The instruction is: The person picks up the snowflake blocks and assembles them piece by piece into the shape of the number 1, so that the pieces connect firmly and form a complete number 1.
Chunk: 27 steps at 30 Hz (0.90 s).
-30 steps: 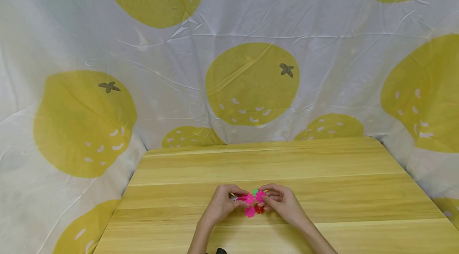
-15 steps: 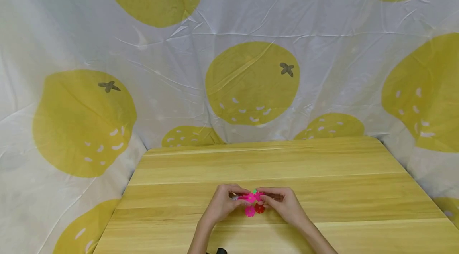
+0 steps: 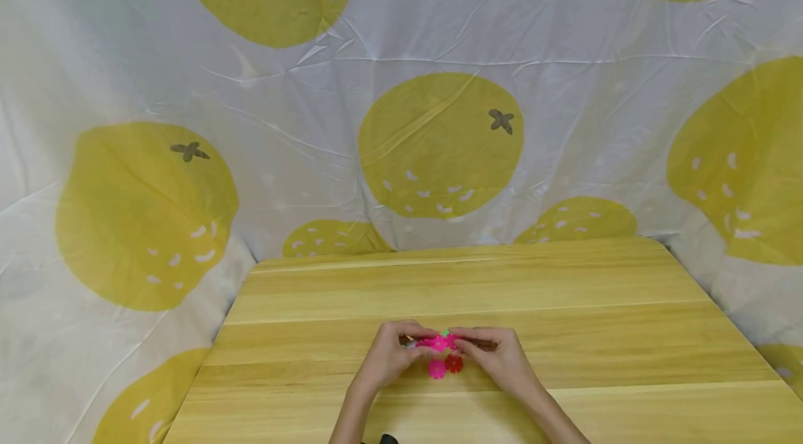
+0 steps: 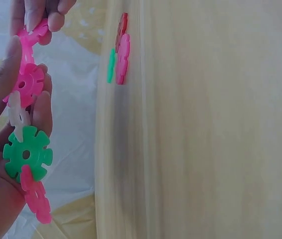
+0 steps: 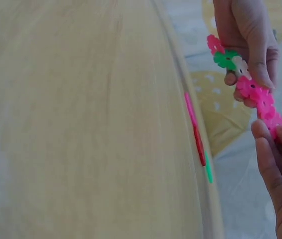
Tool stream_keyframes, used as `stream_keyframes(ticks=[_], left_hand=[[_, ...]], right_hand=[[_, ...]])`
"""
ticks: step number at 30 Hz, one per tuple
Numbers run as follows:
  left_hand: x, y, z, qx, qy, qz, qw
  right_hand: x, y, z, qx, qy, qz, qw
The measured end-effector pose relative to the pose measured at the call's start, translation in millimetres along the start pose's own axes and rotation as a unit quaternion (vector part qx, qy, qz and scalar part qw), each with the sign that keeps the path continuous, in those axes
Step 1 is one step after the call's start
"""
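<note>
My left hand grips a chain of interlocked plastic snowflake discs. In the left wrist view the chain has a pink disc, a green disc, a whitish disc and further pink discs. At the chain's far end my right hand pinches a pink disc between thumb and fingers. That disc meets the last pink disc; whether their slots interlock I cannot tell. On the table below lie a loose pink disc, a red disc and a green disc.
The wooden table stretches away on all sides of the hands. A white cloth with yellow fruit prints hangs behind it. A small black object shows at the bottom edge of the head view.
The right hand has moved slightly left, bringing its pink disc from apart to against the chain's end. The left hand has stayed nearly in place. The loose discs have not moved.
</note>
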<state>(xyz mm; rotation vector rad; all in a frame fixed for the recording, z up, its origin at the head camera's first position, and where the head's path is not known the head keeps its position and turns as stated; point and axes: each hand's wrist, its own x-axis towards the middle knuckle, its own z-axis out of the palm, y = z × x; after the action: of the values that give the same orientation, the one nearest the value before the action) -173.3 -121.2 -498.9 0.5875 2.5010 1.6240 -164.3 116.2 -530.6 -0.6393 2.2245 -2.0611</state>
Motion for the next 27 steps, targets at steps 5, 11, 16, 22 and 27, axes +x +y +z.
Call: stream_keyframes(ticks=[5, 11, 16, 22, 27], left_hand=[[0.0, 0.3, 0.0, -0.011, 0.001, -0.005, 0.9999], [0.1, 2.0, 0.3, -0.028, -0.002, -0.019, 0.9994], [0.6, 2.7, 1.0, -0.030, -0.003, -0.020, 0.9994], [0.4, 3.5, 1.1, -0.025, -0.009, -0.003, 0.9996], [0.5, 2.8, 1.0, -0.026, -0.009, 0.004, 0.9996]], right_hand=[[0.0, 2.8, 0.6, 0.018, -0.009, -0.030, 0.999], [-0.5, 3.1, 1.3, 0.024, -0.003, -0.041, 0.999], [-0.5, 1.6, 1.7, 0.016, 0.004, -0.042, 0.999], [-1.1, -0.9, 2.6, 0.002, 0.010, -0.043, 0.999], [-1.2, -3.4, 5.5, -0.004, 0.021, -0.025, 0.999]])
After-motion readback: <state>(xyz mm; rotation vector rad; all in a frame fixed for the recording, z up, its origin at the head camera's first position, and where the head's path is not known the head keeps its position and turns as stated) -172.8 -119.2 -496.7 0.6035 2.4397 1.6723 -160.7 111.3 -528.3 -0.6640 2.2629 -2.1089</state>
